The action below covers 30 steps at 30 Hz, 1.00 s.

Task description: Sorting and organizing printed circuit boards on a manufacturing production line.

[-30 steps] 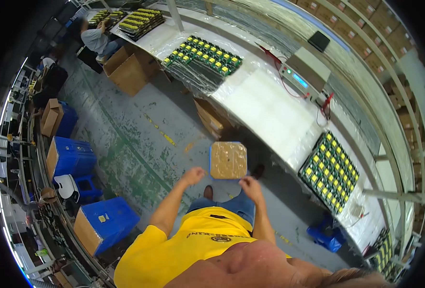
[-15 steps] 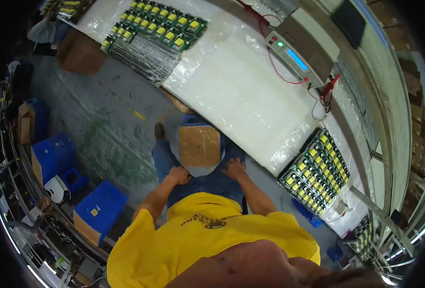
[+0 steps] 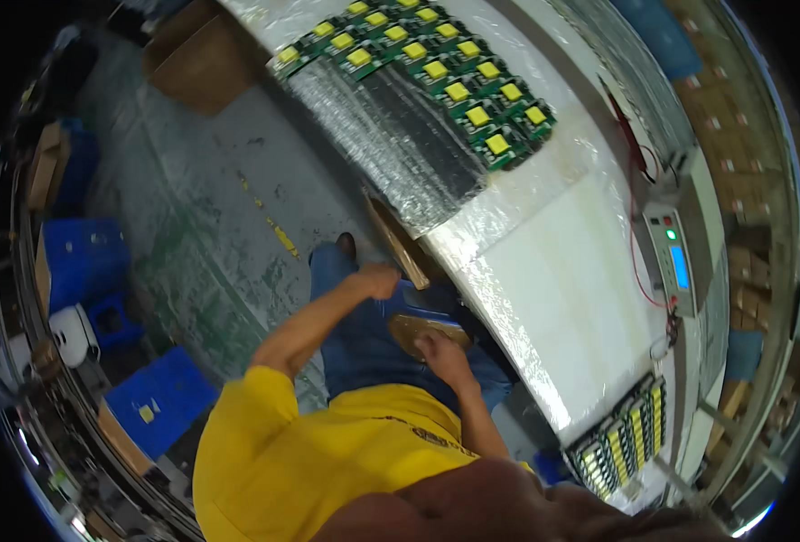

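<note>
A blue stool [image 3: 425, 301] with a brown cardboard top [image 3: 406, 332] stands between my legs, close to the table's edge. My left hand [image 3: 380, 281] is closed beside the stool's far left corner, just above my knee; what its fingers hold, if anything, is hidden. Over the cardboard top is my right hand [image 3: 440, 350], its fingers curled in; I cannot make out anything in them. Both hands are below the level of the white-covered table [image 3: 544, 280].
Circuit boards with yellow parts [image 3: 436, 68] stand in rows at the table's far end, beside bubble wrap [image 3: 391, 135]. A tester [image 3: 675, 257] with a lit blue display is at the right. More boards [image 3: 618, 443] lie near right. Blue stools [image 3: 160, 402] stand at left.
My view has turned and shifted toward the table's far end. My hands have left my thighs: the left reached forward beside the stool, the right inward over its top.
</note>
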### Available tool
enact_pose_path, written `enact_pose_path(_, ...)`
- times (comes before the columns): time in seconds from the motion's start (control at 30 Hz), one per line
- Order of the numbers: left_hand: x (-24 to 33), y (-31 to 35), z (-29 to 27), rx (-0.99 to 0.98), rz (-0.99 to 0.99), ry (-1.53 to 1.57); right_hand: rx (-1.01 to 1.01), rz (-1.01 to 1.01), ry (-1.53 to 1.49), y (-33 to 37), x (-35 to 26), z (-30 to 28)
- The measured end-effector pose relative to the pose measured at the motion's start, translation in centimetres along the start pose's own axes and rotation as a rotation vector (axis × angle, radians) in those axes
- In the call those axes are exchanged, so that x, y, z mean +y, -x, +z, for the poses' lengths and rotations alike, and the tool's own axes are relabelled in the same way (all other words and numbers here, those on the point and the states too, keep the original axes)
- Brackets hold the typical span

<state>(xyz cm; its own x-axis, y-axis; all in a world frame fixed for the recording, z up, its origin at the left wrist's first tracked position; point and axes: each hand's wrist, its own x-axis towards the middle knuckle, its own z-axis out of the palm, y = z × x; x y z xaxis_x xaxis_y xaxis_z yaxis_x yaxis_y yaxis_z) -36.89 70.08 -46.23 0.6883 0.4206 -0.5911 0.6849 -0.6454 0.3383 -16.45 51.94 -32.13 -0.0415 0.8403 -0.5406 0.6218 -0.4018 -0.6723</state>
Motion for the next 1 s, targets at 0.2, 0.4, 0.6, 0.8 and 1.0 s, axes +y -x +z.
enact_pose_path(0.2,-2.6,-0.4,-2.5,-0.113,0.029,-0.222,-0.055,-0.409,0.081,-5.3,-3.9,-0.8)
enact_pose_path(0.4,-1.9,5.6,-10.0,-0.186,-0.012,0.368,-0.007,-0.583,0.068,-1.4,-10.5,-7.2)
enact_pose_path(0.6,-8.6,13.1,-23.2,1.041,-0.329,0.212,0.265,-0.725,0.079,-5.1,-16.8,-13.0)
enact_pose_path(0.8,-19.5,9.1,-31.2,1.368,-0.432,0.186,0.594,-0.781,0.525,-16.8,-21.6,-16.0)
enact_pose_path(1.0,-27.0,4.2,-36.2,1.441,-0.469,-0.018,0.781,-0.918,0.820,-36.6,-30.1,-17.6)
